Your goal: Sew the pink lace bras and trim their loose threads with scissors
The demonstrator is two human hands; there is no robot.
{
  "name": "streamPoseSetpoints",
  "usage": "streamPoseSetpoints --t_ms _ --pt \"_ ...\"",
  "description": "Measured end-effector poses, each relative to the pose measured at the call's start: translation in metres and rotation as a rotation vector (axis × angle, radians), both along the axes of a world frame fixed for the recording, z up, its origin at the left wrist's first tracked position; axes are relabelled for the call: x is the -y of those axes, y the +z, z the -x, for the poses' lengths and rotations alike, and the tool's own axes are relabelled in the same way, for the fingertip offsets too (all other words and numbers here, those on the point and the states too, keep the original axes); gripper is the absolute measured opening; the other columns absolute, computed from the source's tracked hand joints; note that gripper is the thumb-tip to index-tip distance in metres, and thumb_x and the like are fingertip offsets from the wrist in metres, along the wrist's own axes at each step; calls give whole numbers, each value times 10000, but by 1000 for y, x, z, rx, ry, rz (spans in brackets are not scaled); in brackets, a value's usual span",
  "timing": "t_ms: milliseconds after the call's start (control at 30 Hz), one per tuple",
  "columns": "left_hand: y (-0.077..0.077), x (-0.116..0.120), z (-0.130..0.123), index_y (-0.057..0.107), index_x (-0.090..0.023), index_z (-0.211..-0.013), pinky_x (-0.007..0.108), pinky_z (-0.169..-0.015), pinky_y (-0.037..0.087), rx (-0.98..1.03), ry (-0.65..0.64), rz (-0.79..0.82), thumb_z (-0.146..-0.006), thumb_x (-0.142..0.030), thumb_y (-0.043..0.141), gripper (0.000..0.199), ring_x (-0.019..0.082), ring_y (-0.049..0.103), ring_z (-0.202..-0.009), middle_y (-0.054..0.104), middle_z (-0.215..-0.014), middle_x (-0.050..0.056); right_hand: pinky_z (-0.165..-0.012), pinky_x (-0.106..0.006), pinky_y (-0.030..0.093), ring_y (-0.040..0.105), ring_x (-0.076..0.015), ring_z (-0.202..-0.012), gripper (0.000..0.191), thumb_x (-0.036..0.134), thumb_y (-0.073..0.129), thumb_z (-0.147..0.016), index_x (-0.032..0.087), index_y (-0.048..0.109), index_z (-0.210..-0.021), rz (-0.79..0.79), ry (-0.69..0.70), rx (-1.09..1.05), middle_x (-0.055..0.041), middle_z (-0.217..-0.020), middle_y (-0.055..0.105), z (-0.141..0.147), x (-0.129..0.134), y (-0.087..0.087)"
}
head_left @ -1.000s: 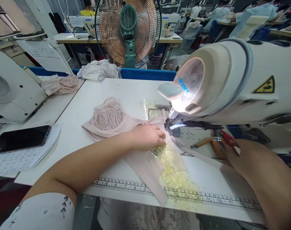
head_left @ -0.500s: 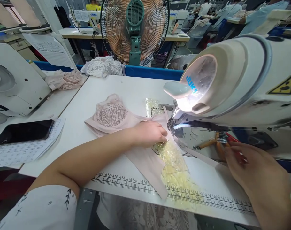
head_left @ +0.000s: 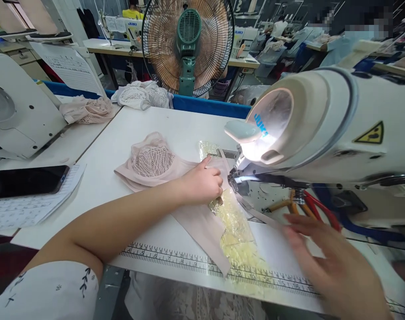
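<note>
Pale pink garment (head_left: 154, 163): is laid on the bench (head_left: 105, 209), its edge brought beside the needle end of the sewing machine (head_left: 329, 120), apparently so that it is supported flat.
Left hand (head_left: 202, 183): is rested on the garment, fingers curled, seemingly to steady it (whether cloth is pinched cannot be told).
Right hand (head_left: 325, 255): is blurred, fingers spread near the narrow strip (head_left: 267, 218).
Red handles (head_left: 330, 217): are placed under the machine, presumably within reach.
</note>
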State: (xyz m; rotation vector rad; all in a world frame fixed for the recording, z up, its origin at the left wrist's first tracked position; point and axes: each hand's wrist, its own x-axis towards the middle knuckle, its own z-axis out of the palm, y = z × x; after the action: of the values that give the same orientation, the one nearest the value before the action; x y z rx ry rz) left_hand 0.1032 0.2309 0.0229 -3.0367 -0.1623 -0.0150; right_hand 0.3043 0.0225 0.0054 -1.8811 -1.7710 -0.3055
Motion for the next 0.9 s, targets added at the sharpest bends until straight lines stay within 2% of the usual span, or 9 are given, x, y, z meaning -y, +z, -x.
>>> streamPoseSetpoints --t_ms 133,200,300,400,500,567,667,767,900 --pt "-3 0 1 715 -209 -896 590 -1115 161 44 55 -105 -863 -129 546 190 234 544 -1091 707 -998 50 -756 -285 550 641 -182 -911 64 210 521 -888 231 568 -926 60 338 -69 -64 -972 676 51 4 10" --pt "-4 0 0 709 -215 -925 605 -1107 173 35 91 -124 -862 -125 550 193 237 543 -1095 709 -993 52 -769 -288 547 627 -189 -948 117 202 521 -882 209 556 -993 92 436 -82 -84 -1000 660 77 1 10" --pt "-3 -1 0 691 -213 -1001 612 -1091 212 3 140 -114 -882 -127 518 226 244 539 -1111 698 -1038 69 -678 -318 554 626 -220 -885 203 223 504 -871 173 563 -1059 161 406 -30 -111 -997 643 104 -10 3" --pt "3 0 4 667 -186 -1058 610 -1065 266 -38 187 -99 -895 -119 474 261 272 505 -1175 665 -1134 101 -539 -281 505 609 -204 -746 182 141 483 -835 172 609 -963 256 292 83 -83 -890 641 113 -20 -6" --pt "14 1 22 577 -170 -1213 598 -1017 335 -46 238 -91 -911 -132 416 344 309 478 -1220 543 -1332 145 -479 -258 441 597 -184 -681 245 33 442 -778 180 632 -828 348 241 201 -52 -817 644 109 -27 -7" --pt "21 2 43 459 -178 -1341 594 -994 355 -57 344 -86 -917 -151 387 430 326 506 -1193 469 -1401 170 -478 -259 436 614 -180 -684 282 23 424 -769 184 649 -823 372 244 210 -46 -826 669 104 -29 -3" --pt "28 4 84 427 -149 -1367 589 -998 345 -133 566 -123 -878 -110 392 491 326 578 -1093 592 -1241 194 -532 -274 471 644 -195 -775 319 63 386 -815 196 670 -872 254 259 138 -54 -928 705 98 -28 5" --pt "38 5 120 552 -120 -1244 499 -1009 374 -157 638 -146 -834 -69 396 441 288 615 -1019 675 -1029 173 -612 -294 497 641 -206 -826 324 96 368 -860 196 671 -916 28 329 58 -74 -970 705 96 -24 13" --pt "77 7 141 568 -214 -1216 345 -844 497 19 814 119 -853 -200 402 399 225 635 -928 690 -1035 72 -600 -260 488 629 -174 -778 267 147 402 -905 208 652 -974 -87 425 -202 -66 -906 689 86 -15 26"
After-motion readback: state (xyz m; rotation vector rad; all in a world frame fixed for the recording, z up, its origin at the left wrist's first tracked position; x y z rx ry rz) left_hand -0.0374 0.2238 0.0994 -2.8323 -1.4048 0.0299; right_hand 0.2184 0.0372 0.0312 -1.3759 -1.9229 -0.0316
